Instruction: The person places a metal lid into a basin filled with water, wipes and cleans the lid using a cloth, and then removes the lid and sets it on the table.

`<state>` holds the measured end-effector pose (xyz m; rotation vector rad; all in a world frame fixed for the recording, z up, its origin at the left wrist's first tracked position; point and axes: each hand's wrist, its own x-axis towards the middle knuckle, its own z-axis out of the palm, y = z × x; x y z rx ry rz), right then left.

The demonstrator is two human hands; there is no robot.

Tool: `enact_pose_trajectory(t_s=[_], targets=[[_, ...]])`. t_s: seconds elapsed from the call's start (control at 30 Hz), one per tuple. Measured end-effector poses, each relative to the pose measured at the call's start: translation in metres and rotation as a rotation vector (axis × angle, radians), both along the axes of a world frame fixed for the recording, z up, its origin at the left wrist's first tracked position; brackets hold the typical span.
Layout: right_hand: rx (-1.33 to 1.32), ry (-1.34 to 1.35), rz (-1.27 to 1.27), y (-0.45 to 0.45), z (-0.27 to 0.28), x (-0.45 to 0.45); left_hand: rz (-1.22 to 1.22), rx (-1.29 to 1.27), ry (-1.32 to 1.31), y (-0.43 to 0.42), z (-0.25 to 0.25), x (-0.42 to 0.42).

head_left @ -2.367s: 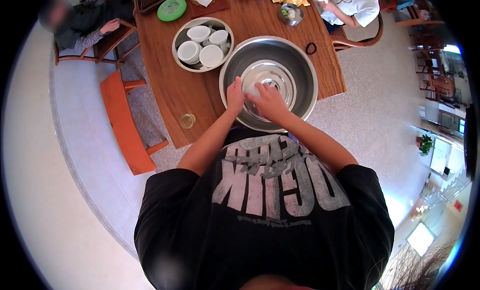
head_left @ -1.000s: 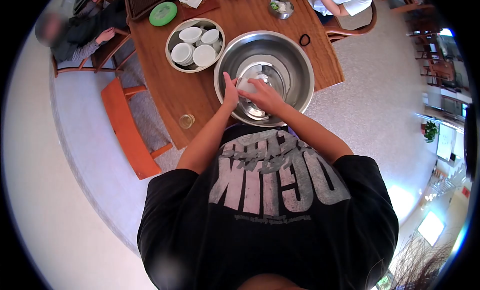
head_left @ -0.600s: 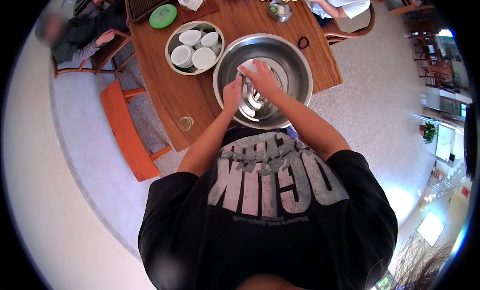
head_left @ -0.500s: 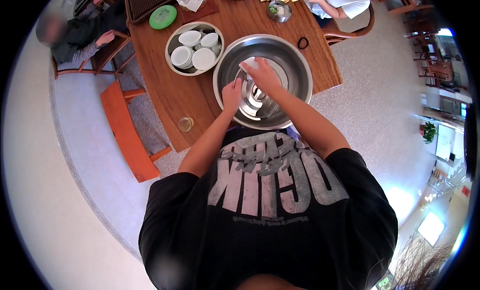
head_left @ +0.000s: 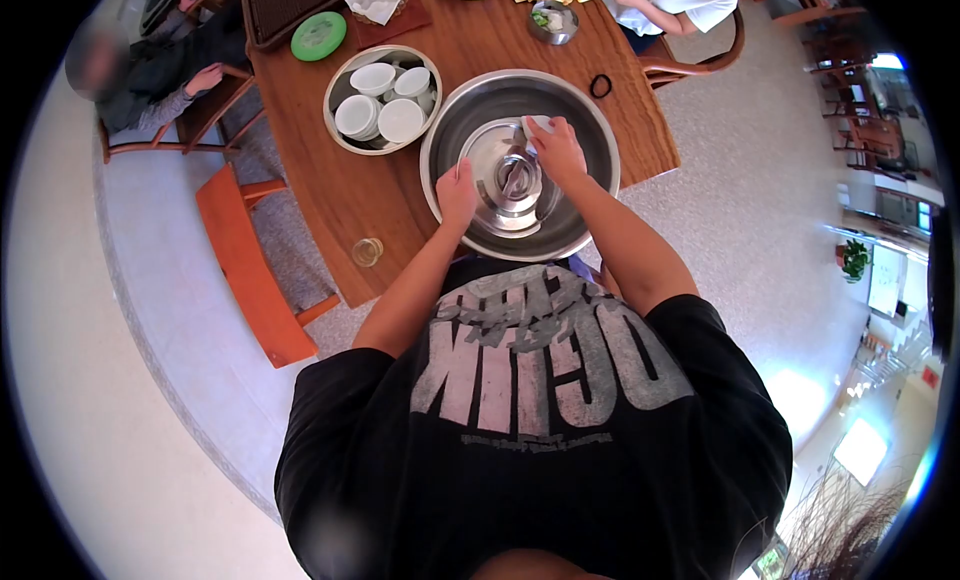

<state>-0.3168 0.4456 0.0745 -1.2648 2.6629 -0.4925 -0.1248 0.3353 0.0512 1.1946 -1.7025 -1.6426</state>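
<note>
A round, shiny metal lid [head_left: 488, 152] with a raised centre is tilted inside the large steel basin [head_left: 594, 145]. My left hand [head_left: 457, 196] grips its left rim, thumb uppermost. On the upper right edge of the lid, my right hand [head_left: 560, 152] presses a white cloth [head_left: 533, 123], its fingers closed over it. Part of the cloth is hidden under those fingers. Left of the basin stands a second metal bowl [head_left: 328, 105] holding several white cups [head_left: 402, 121], some of them stacked.
A small glass [head_left: 367, 252] stands near the table's [head_left: 330, 195] left edge. Beyond the basin are a black ring [head_left: 600, 86], a small metal bowl [head_left: 553, 25] and a green round lid [head_left: 319, 37]. Two people sit at the far sides. An orange bench [head_left: 248, 270] is at left.
My right hand and the cloth have moved right along the lid. The lid now lies flatter to view, its centre showing more fully. My left hand has shifted slightly left.
</note>
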Motion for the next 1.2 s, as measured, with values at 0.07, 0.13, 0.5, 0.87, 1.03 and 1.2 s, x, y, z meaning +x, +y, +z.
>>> enact_pose_trajectory(t_s=[0.07,0.13,0.5,0.87,1.03,1.2], targets=[[0.004,0.006,-0.009,0.008,-0.001,-0.002,-0.002,0.025,0.017,0.000,-0.001,0.000],[0.007,0.022,0.006,0.019,-0.008,-0.005,0.000,0.027,0.022,-0.001,-0.004,0.001],[0.002,-0.167,-0.174,0.064,-0.021,0.024,0.111,-0.002,0.086,0.003,-0.002,-0.003],[0.056,-0.359,-0.550,0.071,-0.046,0.070,0.139,-0.035,0.104,0.001,-0.011,-0.005],[-0.032,-0.860,-0.811,0.057,-0.046,0.085,0.107,-0.032,0.127,-0.003,-0.021,-0.005],[-0.226,-1.260,-0.906,0.041,-0.041,0.097,0.056,0.197,0.301,-0.008,-0.026,-0.004]])
